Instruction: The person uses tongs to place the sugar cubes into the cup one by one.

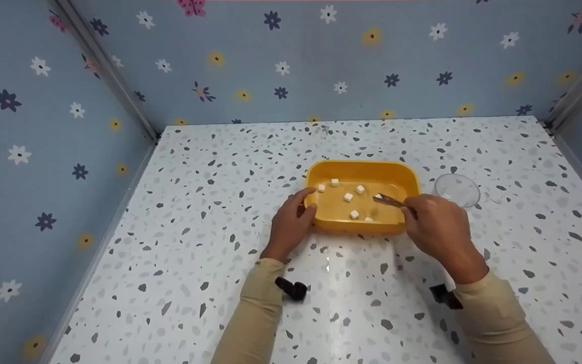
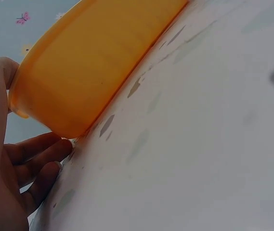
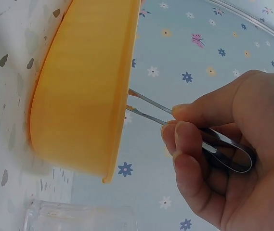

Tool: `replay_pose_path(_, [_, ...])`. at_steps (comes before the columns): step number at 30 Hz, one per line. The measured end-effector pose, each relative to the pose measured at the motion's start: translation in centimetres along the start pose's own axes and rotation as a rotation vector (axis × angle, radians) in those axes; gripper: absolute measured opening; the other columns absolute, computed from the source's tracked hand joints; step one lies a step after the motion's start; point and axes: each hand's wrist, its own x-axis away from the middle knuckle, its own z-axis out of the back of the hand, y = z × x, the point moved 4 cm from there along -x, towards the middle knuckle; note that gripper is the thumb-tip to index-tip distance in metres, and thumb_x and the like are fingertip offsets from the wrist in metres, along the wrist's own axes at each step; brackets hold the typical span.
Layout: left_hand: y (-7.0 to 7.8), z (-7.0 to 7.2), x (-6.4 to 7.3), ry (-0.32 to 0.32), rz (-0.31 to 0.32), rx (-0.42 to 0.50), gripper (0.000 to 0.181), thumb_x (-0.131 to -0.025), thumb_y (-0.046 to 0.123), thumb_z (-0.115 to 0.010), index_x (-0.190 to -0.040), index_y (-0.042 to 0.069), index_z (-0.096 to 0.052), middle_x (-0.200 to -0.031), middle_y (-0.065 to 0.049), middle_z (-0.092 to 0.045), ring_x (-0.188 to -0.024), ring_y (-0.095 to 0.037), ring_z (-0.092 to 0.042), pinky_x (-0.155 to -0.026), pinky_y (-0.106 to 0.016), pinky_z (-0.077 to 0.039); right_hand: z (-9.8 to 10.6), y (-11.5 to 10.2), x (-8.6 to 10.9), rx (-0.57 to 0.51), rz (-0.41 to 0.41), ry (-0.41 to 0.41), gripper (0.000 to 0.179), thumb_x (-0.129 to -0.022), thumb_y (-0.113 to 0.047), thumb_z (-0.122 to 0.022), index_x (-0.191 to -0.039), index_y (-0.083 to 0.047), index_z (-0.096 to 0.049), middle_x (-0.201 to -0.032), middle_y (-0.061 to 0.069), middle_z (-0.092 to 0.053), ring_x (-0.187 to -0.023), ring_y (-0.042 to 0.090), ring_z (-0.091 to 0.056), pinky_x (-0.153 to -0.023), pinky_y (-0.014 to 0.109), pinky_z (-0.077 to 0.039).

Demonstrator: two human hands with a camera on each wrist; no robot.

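Observation:
A yellow plastic tub (image 1: 361, 226) stands on the table with several small white cubes (image 1: 348, 197) scattered on its floor. My left hand (image 1: 291, 222) grips the tub's left end; in the left wrist view its other fingers (image 2: 43, 151) curl by the lower corner. Between thumb and fingers, my right hand (image 1: 437, 227) pinches small metal tongs (image 3: 151, 102). Their tips reach over the tub's right side, with a white cube (image 1: 378, 196) at them. In the right wrist view the tub wall (image 3: 86, 91) hides the tong tips.
A clear glass dish (image 1: 456, 190) stands just right of the tub, close by my right hand. The speckled white table (image 1: 195, 242) meets blue flowered panels (image 1: 316, 60) at the back and sides.

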Motion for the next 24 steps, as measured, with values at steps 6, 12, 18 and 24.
replay_pose_path(6, [-0.2,0.0,0.0,0.005,-0.003,0.002,0.042,-0.099,0.039,-0.054,-0.14,0.032,-0.056,-0.105,0.005,-0.058,-0.093,-0.015,-0.054,-0.083,-0.034,-0.047,0.5,0.2,0.0,0.0,-0.003,0.022,0.011,-0.089,-0.01,-0.068,-0.091,-0.004,-0.078,-0.074,0.006,-0.066,-0.059,0.023,-0.054,-0.052,0.041,-0.043])
replay_pose_path(12, [0.0,-0.1,-0.1,0.002,-0.017,-0.001,0.041,-0.099,0.038,-0.054,-0.14,0.031,-0.057,-0.101,0.003,-0.057,-0.092,-0.015,-0.053,-0.082,-0.035,-0.046,1.0,0.4,0.1,0.005,-0.008,0.037,0.009,-0.089,-0.01,-0.069,-0.089,-0.005,-0.077,-0.07,0.005,-0.061,-0.056,0.022,-0.05,-0.048,0.038,-0.038])
replay_pose_path(18, [-0.1,-0.2,0.0,-0.011,-0.005,0.004,0.042,-0.099,0.038,-0.054,-0.141,0.032,-0.056,-0.105,0.003,-0.058,-0.093,-0.015,-0.054,-0.083,-0.035,-0.047,1.3,0.6,0.1,0.012,-0.002,0.058,0.01,-0.089,-0.01,-0.069,-0.086,-0.005,-0.077,-0.069,0.005,-0.061,-0.055,0.022,-0.05,-0.049,0.038,-0.037])
replay_pose_path(24, [-0.2,0.0,-0.1,-0.017,-0.01,0.017,0.042,-0.1,0.037,-0.054,-0.142,0.031,-0.055,-0.105,0.002,-0.058,-0.094,-0.016,-0.054,-0.082,-0.034,-0.047,1.7,0.6,0.0,0.008,0.002,0.074,0.011,-0.089,-0.009,-0.067,-0.087,-0.004,-0.077,-0.069,0.006,-0.062,-0.055,0.022,-0.05,-0.049,0.037,-0.037])
